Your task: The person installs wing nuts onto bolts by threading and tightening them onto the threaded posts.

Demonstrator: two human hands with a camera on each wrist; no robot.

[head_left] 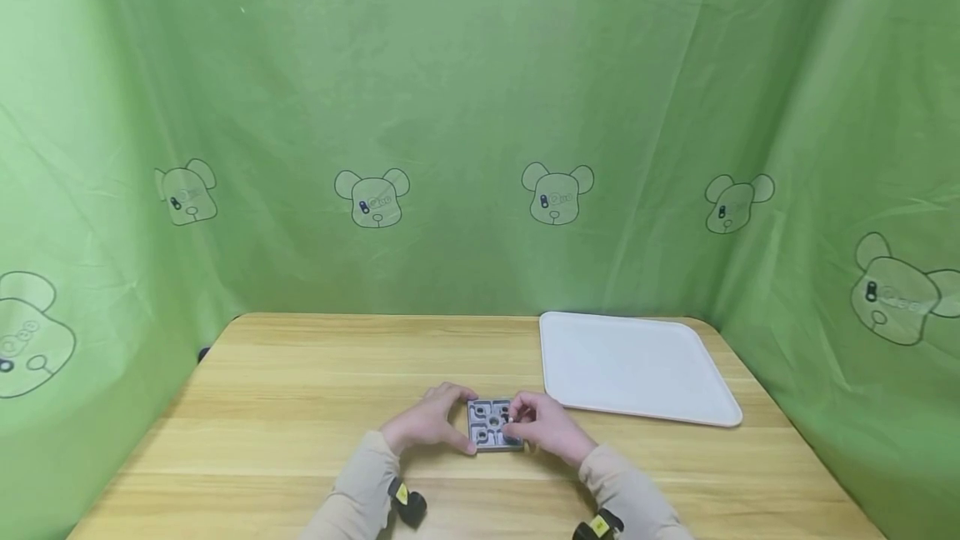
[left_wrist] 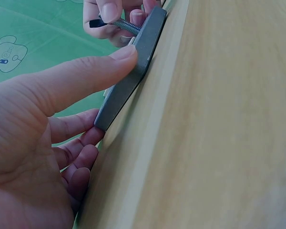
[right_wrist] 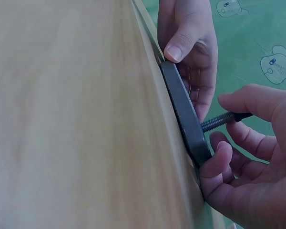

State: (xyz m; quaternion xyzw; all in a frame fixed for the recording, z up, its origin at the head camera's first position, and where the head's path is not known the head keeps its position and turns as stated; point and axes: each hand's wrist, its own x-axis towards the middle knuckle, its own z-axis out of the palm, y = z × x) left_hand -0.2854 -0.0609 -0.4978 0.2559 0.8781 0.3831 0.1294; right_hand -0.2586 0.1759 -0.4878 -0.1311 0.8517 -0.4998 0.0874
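Observation:
A grey square plate (head_left: 494,422) with round holes and recessed grooves lies flat on the wooden table. My left hand (head_left: 431,421) grips its left side, thumb at the near corner and fingers at the far one. A threaded bolt (right_wrist: 217,122) with a dark end stands up from the right part of the plate, seen side-on in both wrist views. Thumb and index finger of my right hand (head_left: 551,426) pinch this bolt (left_wrist: 128,26) near its top. The other right fingers curl beside the plate's edge, touching it in the right wrist view.
A white tray (head_left: 637,365) lies at the back right of the table (head_left: 300,373), just beyond my right hand. Green cloth (head_left: 465,257) with bear-head prints hangs around the back and sides. Each forearm carries a black wrist device with a yellow label.

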